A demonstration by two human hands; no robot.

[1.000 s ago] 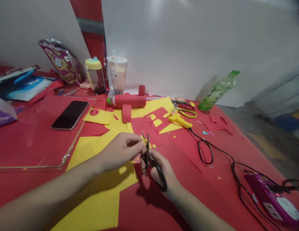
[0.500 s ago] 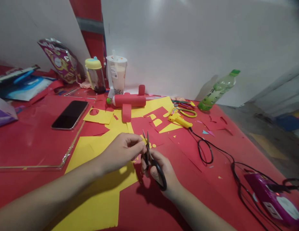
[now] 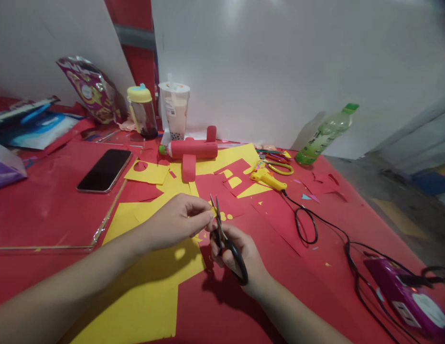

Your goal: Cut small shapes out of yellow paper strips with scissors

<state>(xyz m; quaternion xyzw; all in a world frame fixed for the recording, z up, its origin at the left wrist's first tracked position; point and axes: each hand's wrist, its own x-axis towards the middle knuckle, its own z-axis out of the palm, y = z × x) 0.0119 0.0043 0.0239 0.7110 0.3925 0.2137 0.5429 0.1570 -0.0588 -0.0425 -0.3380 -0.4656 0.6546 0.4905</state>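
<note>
My right hand (image 3: 240, 255) grips black-handled scissors (image 3: 238, 260), their blades pointing up and slightly parted. Between the fingertips of my left hand (image 3: 184, 217) is a small yellow paper piece (image 3: 213, 209), mostly hidden by the fingers and set against the blades. Beneath my left forearm spreads a large yellow sheet (image 3: 150, 306). Just beyond the scissors, small yellow cut-outs (image 3: 225, 216) lie on the red surface. Farther back rests a bottle wrapped in red paper (image 3: 193, 150), lying on its side with red paper strips attached.
A phone (image 3: 104, 170) lies at left. Behind stand a lidded bottle (image 3: 142, 112) and a milk tea cup (image 3: 177, 112). At right are a yellow glue gun (image 3: 268, 179), its black cable, a tilted green bottle (image 3: 326, 135) and a purple power strip (image 3: 405, 296).
My left hand and the scissor blades have shifted slightly left. The blades look a little more parted at the tips. Everything else stays where it was.
</note>
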